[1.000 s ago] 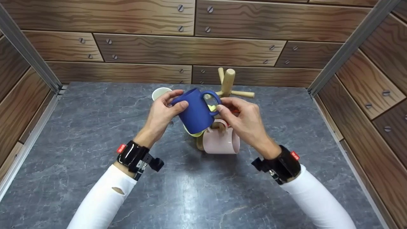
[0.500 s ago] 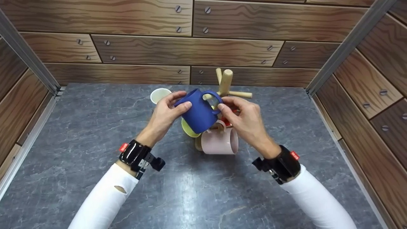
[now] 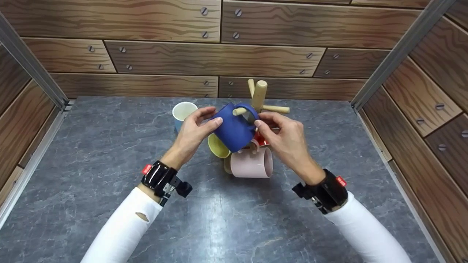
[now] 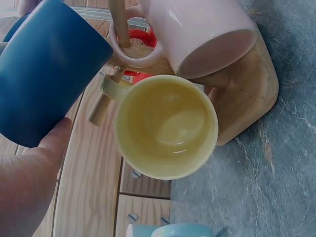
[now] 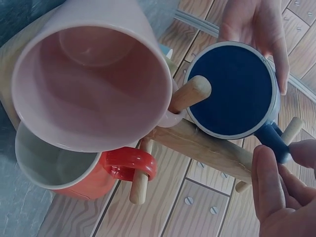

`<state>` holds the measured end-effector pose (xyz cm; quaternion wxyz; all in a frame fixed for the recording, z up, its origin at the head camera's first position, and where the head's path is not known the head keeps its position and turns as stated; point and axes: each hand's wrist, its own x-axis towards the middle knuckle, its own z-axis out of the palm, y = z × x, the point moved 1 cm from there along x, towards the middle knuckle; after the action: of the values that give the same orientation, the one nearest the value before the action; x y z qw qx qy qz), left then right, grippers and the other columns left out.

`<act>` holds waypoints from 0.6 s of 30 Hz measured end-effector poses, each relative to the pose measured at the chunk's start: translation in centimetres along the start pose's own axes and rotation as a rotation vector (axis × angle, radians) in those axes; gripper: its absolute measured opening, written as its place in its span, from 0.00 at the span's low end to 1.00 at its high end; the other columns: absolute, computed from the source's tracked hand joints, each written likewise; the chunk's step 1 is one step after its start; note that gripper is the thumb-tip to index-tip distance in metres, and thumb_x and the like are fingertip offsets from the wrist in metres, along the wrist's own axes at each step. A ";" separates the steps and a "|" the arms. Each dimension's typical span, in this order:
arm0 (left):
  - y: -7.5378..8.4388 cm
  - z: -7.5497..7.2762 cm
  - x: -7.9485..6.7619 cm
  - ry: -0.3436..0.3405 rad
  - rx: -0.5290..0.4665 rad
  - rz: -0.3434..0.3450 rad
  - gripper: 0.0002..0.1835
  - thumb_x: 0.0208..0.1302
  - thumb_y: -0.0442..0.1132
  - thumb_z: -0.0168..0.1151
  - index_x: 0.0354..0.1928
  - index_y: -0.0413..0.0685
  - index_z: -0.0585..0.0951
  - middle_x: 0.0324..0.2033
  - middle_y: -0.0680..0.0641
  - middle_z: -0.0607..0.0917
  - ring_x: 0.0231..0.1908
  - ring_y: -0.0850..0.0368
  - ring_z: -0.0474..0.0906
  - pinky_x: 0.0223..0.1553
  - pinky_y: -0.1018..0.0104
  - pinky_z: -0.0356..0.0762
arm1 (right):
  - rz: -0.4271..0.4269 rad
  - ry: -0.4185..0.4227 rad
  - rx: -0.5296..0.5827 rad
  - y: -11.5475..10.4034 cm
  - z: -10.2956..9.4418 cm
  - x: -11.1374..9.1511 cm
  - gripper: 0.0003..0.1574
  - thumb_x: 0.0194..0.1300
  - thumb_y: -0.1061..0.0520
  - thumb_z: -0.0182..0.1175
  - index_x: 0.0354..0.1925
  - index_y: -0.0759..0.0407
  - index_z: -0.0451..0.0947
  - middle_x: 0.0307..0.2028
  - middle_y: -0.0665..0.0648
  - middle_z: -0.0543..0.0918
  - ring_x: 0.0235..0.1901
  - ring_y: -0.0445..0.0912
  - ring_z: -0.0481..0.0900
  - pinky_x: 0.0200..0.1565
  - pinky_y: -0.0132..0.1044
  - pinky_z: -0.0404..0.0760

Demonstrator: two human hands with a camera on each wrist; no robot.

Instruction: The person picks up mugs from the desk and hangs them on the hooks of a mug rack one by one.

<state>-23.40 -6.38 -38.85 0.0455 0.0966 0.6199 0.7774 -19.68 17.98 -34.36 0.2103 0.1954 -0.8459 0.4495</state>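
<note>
Both hands hold a dark blue mug [image 3: 234, 133], tilted, beside a wooden mug tree [image 3: 259, 98]. My left hand [image 3: 192, 133] grips its body, thumb on the near side. My right hand [image 3: 287, 138] pinches the handle [image 5: 272, 142] between thumb and fingers. In the head view, the tip of an upper peg [image 3: 240, 111] shows in front of the mug, through the handle's loop. Lower on the tree hang a pink mug [image 3: 248, 164], a yellow mug [image 4: 165, 127] and a red mug [image 5: 131, 163], each by its handle on a peg.
Behind my left hand, a light blue cup [image 3: 184, 111] with a white inside stands on the grey marbled table [image 3: 128, 120]. Another upper peg [image 3: 276, 109] of the tree points right, and one more [image 3: 251, 87] points to the back. Wood-patterned walls [image 3: 164, 56] enclose the table.
The blue mug has moved slightly right in both hands. The peg tip, first behind the handle, now sticks out through its loop. More of the yellow mug and light blue cup shows.
</note>
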 end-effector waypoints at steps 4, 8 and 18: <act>-0.1 0.0 0.0 -0.006 0.013 0.003 0.34 0.66 0.36 0.67 0.71 0.31 0.68 0.67 0.33 0.75 0.66 0.41 0.74 0.67 0.55 0.74 | -0.002 0.002 0.004 0.1 -0.1 -0.1 0.14 0.71 0.57 0.68 0.49 0.66 0.87 0.39 0.57 0.90 0.37 0.44 0.88 0.39 0.29 0.86; -0.3 0.0 -0.1 -0.024 0.048 0.005 0.37 0.66 0.38 0.67 0.73 0.32 0.66 0.68 0.34 0.74 0.67 0.41 0.73 0.68 0.54 0.72 | 0.007 0.001 0.024 0.1 -0.2 -0.2 0.14 0.71 0.57 0.68 0.49 0.66 0.87 0.40 0.57 0.90 0.37 0.45 0.88 0.39 0.28 0.86; 0.0 -0.4 -0.7 -0.031 0.169 0.008 0.43 0.67 0.47 0.67 0.79 0.40 0.60 0.71 0.39 0.71 0.68 0.42 0.72 0.70 0.52 0.69 | -0.029 0.014 0.031 0.1 -1.7 -0.9 0.13 0.70 0.58 0.69 0.49 0.64 0.88 0.42 0.54 0.90 0.39 0.43 0.87 0.39 0.30 0.87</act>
<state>-22.82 -6.89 -39.02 0.0437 0.1144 0.6824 0.7207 -18.70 19.57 -34.02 0.2196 0.2078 -0.8344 0.4608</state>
